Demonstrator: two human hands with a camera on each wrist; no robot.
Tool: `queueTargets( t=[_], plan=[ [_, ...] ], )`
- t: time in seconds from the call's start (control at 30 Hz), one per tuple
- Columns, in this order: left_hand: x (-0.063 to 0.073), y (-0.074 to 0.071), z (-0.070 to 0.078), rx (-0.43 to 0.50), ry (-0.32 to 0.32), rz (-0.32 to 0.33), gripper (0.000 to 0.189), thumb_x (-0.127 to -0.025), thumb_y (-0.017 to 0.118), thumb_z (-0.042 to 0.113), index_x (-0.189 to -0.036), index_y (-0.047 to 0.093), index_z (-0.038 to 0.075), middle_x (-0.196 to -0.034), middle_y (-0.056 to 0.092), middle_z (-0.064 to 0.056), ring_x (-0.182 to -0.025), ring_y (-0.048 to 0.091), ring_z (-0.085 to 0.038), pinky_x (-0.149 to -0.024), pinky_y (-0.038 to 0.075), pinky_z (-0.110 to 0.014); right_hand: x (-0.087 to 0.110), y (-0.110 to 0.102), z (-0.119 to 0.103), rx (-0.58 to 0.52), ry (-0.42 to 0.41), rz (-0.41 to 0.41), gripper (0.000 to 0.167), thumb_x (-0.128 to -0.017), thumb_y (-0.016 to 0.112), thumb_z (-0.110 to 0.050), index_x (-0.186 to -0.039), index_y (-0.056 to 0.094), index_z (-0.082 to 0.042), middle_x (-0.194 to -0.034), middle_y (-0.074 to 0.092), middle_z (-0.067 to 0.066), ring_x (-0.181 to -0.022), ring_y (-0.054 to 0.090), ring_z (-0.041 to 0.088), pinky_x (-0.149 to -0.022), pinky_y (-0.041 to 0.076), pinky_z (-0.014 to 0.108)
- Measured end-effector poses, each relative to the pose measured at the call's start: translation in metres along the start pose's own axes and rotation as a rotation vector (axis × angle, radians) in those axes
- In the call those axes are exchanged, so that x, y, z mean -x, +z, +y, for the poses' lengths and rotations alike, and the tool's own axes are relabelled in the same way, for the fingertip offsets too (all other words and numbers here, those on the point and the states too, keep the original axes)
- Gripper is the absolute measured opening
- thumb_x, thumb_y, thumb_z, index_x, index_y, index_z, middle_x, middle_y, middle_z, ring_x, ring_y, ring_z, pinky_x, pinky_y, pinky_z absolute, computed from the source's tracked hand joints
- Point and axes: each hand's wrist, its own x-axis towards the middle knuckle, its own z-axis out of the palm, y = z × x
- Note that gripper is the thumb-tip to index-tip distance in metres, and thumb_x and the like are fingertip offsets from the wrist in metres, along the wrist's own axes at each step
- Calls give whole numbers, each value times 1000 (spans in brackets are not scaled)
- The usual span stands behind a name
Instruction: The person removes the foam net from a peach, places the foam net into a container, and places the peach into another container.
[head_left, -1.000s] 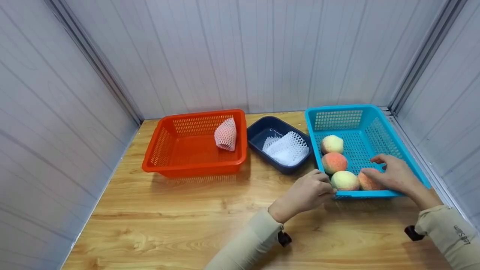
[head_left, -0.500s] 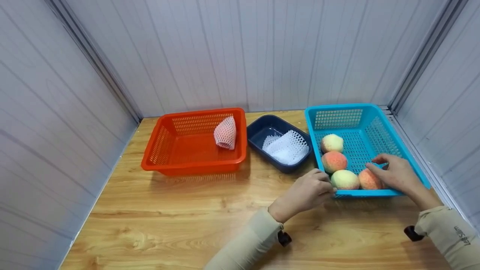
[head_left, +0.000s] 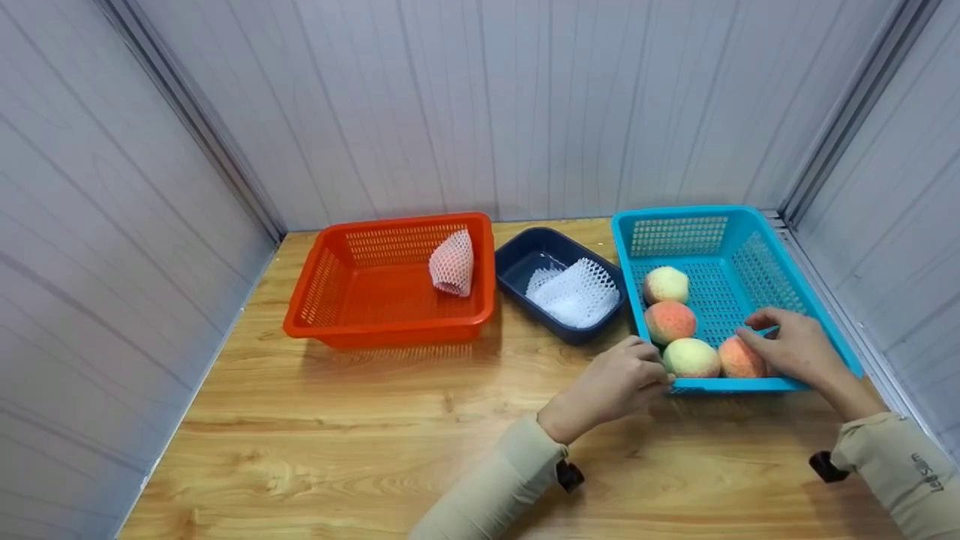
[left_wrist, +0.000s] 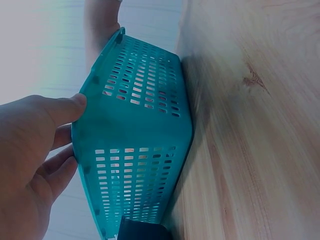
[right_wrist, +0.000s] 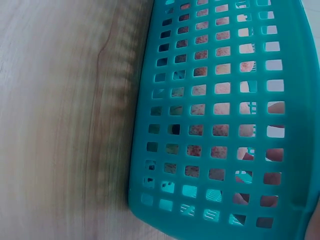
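At the near left corner of the blue basket (head_left: pixel 679 386), my left hand (head_left: pixel 611 382) pinches the rim. In the left wrist view the thumb (left_wrist: pixel 75 105) lies on the rim's outer side, with the other fingers behind it. My right hand (head_left: pixel 799 349) reaches over the near rim and curls round a reddish peach (head_left: pixel 741 358), covering its right side. To the left of that peach is a yellow-green peach (head_left: pixel 691 358). Behind it, along the left wall, sit a red-orange peach (head_left: pixel 670 321) and a pale peach (head_left: pixel 666 285). Through the basket's holes the right wrist view shows parts of peach (right_wrist: pixel 220 130) and fingers.
A red-orange basket (head_left: pixel 390 324) at the left holds a fruit in a pink foam net (head_left: pixel 453 264). Between the baskets stands a dark blue tray (head_left: pixel 525 251) with white foam netting (head_left: pixel 577 296) in it. Grey panel walls enclose the wooden table (head_left: pixel 360 435).
My right thumb has drawn in over the reddish peach, closer to the index finger. The left hand keeps its place on the rim, and the peaches stay where they were.
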Motion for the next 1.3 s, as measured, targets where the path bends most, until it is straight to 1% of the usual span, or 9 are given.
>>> queueTargets(
  t=[0.2,0.33,0.43,0.47,0.63,0.87,1.0,1.17,1.3],
  plan=[
    [2,-2,2,-19,-6,-11,15,-96,62,24,-94,75,18,-93,59,7,-92,48,-8,-82,40,-15,0,3,-2,-20,-34,53,33,-97,59,-30,-108,64,0,-104,64,23,-91,62,41,-71,50,56],
    [8,-5,5,-93,-10,-38,14,-96,61,24,-101,74,19,-100,59,4,-96,49,-11,-83,42,-17,1,9,-5,-26,-134,162,16,-95,63,-19,-100,68,-5,-95,67,13,-82,63,27,-68,53,32],
    [16,-9,5,-141,2,-36,17,-95,62,25,-107,73,20,-105,61,2,-99,52,-13,-86,43,-21,3,13,-11,-28,-237,258,5,-90,68,-9,-94,71,-7,-85,68,4,-70,60,11,-62,45,12],
    [19,-12,5,-156,5,-25,18,-94,62,25,-107,73,21,-105,62,2,-98,53,-14,-85,44,-22,3,14,-14,-35,-268,283,5,-88,69,-6,-92,71,-8,-83,67,2,-68,58,7,-61,44,9],
    [34,-31,2,-214,-40,22,17,-91,65,27,-104,74,21,-102,65,2,-92,56,-15,-75,47,-25,5,16,-32,-36,-394,350,13,-80,72,2,-86,72,-10,-75,66,-5,-64,58,2,-60,44,9],
    [56,-61,-1,-257,-152,48,19,-89,69,27,-105,74,19,-100,64,3,-90,55,-15,-74,48,-25,15,17,-62,-27,-497,310,19,-77,75,4,-86,72,-13,-76,65,-9,-66,57,3,-56,44,12],
    [65,-75,-4,-282,-222,90,17,-86,72,26,-102,74,18,-97,63,3,-86,55,-16,-71,48,-27,17,20,-78,-42,-576,296,19,-77,75,2,-87,71,-14,-78,65,-8,-68,58,5,-56,45,15],
    [76,-90,-12,-315,-320,157,17,-82,75,23,-98,74,18,-95,65,2,-84,57,-18,-67,48,-30,13,26,-99,-74,-664,300,6,-82,73,-6,-83,71,-11,-79,65,-7,-69,58,6,-58,46,18],
    [84,-99,-20,-328,-393,183,21,-82,76,23,-102,74,17,-98,66,1,-86,58,-20,-69,49,-32,4,33,-115,-102,-728,324,14,-74,76,1,-81,71,-10,-76,64,-5,-68,57,10,-60,45,18]
  ],
)
